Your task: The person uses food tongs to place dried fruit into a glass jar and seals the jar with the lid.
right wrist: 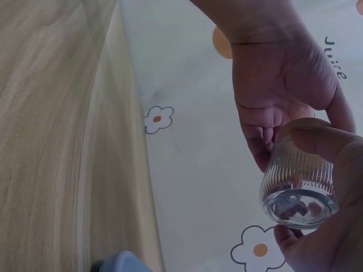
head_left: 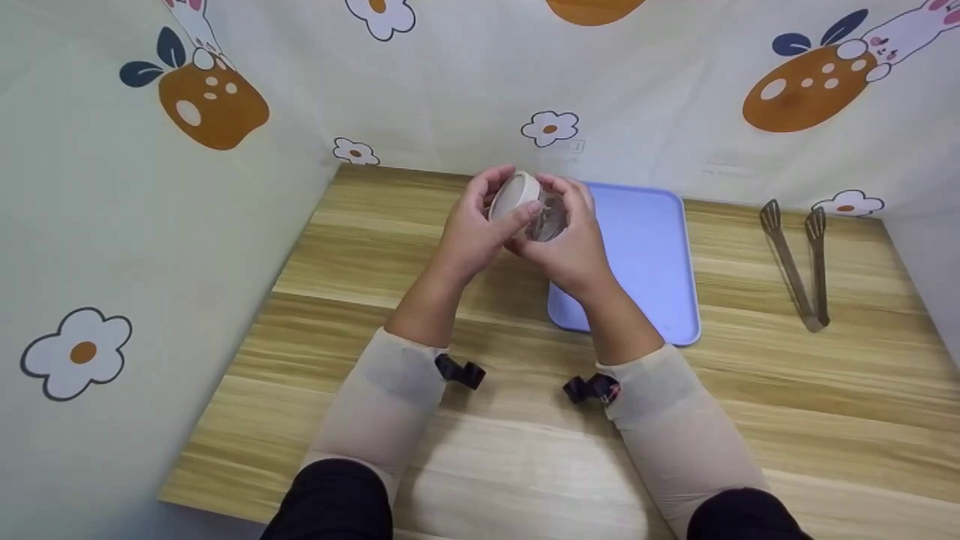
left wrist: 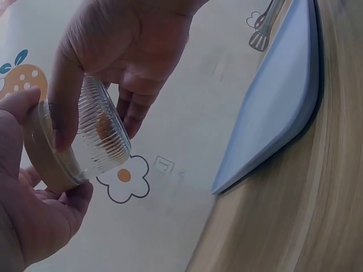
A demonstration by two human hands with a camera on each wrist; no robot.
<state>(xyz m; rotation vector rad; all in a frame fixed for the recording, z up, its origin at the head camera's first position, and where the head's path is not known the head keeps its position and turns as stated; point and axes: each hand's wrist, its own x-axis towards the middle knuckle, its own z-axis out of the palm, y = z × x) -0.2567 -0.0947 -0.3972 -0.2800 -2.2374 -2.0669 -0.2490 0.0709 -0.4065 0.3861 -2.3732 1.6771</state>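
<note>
above the far table, both hands on a jar

above the far middle of the wooden table (head_left: 480,450), a ribbed glass jar (head_left: 546,217) with a beige lid (head_left: 513,196) is held in the air, tilted, lid toward the left. bare wood lies open on the near side and to the left, up to the patterned cloth wall (head_left: 135,225). left hand (head_left: 472,232) curls fingers and thumb round the lid. right hand (head_left: 574,240) wraps the glass body, thumb across its ribs. both forearms angle in from the near edge. lilac tray (head_left: 652,255) lies flat just right of the hands and under them. metal tongs (head_left: 799,259) rest well apart at far right.
</note>
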